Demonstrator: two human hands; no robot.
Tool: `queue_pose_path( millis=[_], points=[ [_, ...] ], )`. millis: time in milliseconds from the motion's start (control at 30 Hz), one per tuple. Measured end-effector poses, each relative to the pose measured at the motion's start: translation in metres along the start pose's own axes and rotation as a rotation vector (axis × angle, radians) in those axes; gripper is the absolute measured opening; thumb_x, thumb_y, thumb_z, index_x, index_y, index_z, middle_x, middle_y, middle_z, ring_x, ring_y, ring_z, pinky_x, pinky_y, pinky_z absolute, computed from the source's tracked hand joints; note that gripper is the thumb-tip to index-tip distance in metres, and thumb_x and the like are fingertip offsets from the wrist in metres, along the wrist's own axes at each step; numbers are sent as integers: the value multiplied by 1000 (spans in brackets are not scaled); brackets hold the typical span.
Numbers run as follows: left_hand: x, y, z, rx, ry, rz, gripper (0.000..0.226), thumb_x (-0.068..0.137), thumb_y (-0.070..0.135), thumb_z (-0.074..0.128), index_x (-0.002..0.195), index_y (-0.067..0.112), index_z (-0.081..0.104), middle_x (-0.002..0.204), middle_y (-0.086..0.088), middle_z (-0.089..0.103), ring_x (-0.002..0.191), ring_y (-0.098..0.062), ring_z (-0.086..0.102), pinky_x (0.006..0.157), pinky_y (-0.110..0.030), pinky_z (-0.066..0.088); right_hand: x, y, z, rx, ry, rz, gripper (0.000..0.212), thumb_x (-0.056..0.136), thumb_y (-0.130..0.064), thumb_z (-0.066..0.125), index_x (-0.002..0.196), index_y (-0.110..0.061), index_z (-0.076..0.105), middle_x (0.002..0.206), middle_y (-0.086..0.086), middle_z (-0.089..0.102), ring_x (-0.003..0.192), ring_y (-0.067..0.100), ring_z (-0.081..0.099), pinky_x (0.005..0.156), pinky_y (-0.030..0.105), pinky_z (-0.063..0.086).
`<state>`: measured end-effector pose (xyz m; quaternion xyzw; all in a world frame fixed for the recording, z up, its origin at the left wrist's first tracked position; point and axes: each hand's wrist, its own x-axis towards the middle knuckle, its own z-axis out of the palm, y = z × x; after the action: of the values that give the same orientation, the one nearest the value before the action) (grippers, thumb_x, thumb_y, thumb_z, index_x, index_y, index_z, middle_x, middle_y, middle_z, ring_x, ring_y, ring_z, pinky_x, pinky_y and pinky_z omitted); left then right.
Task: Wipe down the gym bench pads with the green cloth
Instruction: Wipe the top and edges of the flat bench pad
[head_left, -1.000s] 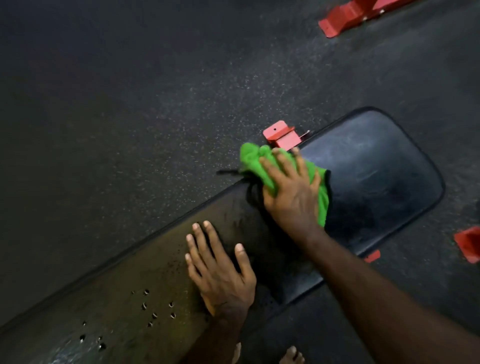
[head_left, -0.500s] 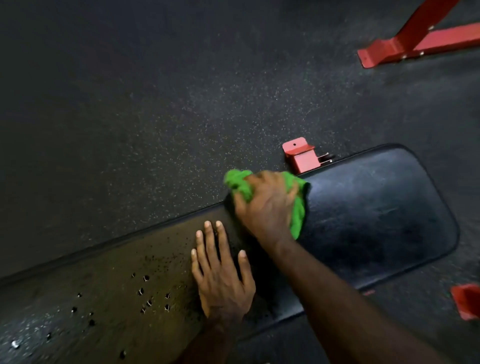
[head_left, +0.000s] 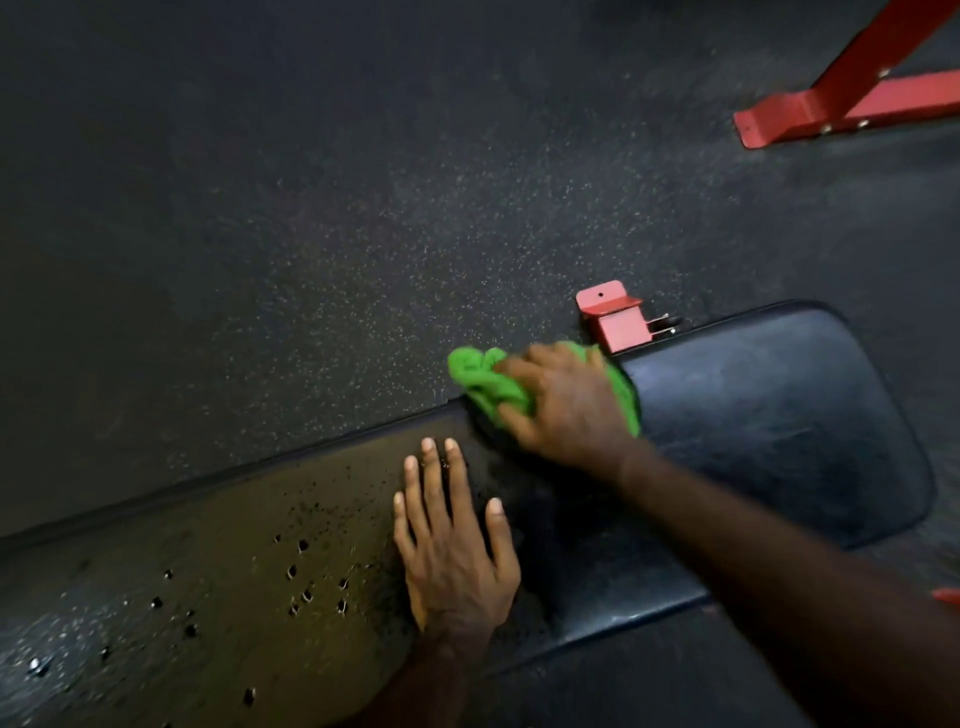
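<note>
At the far edge of the bench pad (head_left: 779, 415), the right hand (head_left: 566, 410) is clenching the bunched green cloth (head_left: 480, 382), pressing it down to scrub. Left hand (head_left: 452, 551) is lying flat, fingers released, apparently bracing on the worn near-left surface.

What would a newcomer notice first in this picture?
The bright green cloth stands out, pressed under the right hand at the far edge of the black bench pad. The left hand lies flat on the worn pad. A red frame sits top right.
</note>
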<state>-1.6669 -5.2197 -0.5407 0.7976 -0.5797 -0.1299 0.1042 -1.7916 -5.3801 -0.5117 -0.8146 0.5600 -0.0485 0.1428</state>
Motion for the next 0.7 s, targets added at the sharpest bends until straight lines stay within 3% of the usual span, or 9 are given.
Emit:
queue_pose_path(
  millis=[67, 167, 233, 300, 400, 433, 500, 600, 700],
  points=[
    [0, -1, 1, 13, -4, 2, 71, 101, 45, 36, 164, 15, 22, 172, -4, 16, 160, -24, 10, 127, -47, 12, 20, 32, -13, -96, -30, 181, 50, 84, -62, 49, 108, -26, 73, 99, 6, 73, 96, 35, 68, 85, 46, 50],
    [-4, -2, 2, 7, -6, 8, 71, 101, 43, 39, 165, 16, 20, 173, -3, 14, 160, -23, 8, 127, -46, 10, 18, 29, -7, -107, 122, 533, 45, 85, -57, 56, 107, -22, 73, 105, 11, 71, 103, 36, 62, 96, 52, 42],
    [-2, -3, 2, -4, 1, 6, 71, 101, 42, 40, 164, 16, 21, 173, -3, 14, 160, -24, 9, 127, -48, 14, 0, -14, 9, -27, 208, 487, 44, 83, -54, 54, 113, -26, 72, 115, 6, 66, 113, 34, 56, 102, 58, 36],
    [-2, -2, 2, -22, 7, 3, 70, 101, 42, 38, 164, 15, 21, 173, -3, 14, 160, -24, 9, 126, -50, 15, -26, -39, 21, 64, 168, 220, 47, 81, -52, 54, 120, -31, 70, 126, 2, 64, 120, 32, 52, 103, 57, 35],
    [-2, -2, 2, -7, 6, 9, 71, 101, 40, 40, 164, 15, 20, 173, -4, 15, 160, -24, 10, 126, -49, 14, -25, 1, 17, -2, 78, -112, 57, 82, -53, 56, 133, -33, 67, 134, 3, 64, 120, 33, 56, 99, 54, 42],
    [-4, -4, 3, -3, 5, 12, 71, 101, 39, 41, 165, 15, 20, 173, -5, 15, 160, -25, 10, 126, -48, 14, -21, 18, 15, -18, 103, -73, 57, 82, -53, 56, 133, -31, 68, 132, 5, 65, 118, 34, 59, 97, 54, 43],
    [-3, -2, 3, -5, 5, 13, 71, 102, 39, 41, 165, 15, 19, 173, -5, 14, 160, -25, 9, 126, -48, 13, -13, 34, 8, 29, 205, 224, 53, 82, -51, 57, 127, -28, 70, 128, 5, 66, 117, 35, 59, 98, 54, 41],
    [-3, -2, 2, -12, 2, 19, 69, 103, 38, 39, 165, 15, 17, 173, -5, 12, 160, -24, 8, 127, -49, 15, -19, -20, 20, 97, 277, 534, 50, 82, -48, 59, 127, -29, 68, 138, 4, 61, 132, 34, 49, 109, 62, 33],
    [-3, -3, 2, -17, -5, 13, 67, 103, 36, 35, 165, 14, 18, 173, -4, 11, 160, -24, 7, 127, -50, 16, -48, -50, 39, 100, 165, 147, 54, 84, -50, 56, 135, -34, 65, 149, 2, 56, 140, 34, 45, 111, 63, 33]
  ],
)
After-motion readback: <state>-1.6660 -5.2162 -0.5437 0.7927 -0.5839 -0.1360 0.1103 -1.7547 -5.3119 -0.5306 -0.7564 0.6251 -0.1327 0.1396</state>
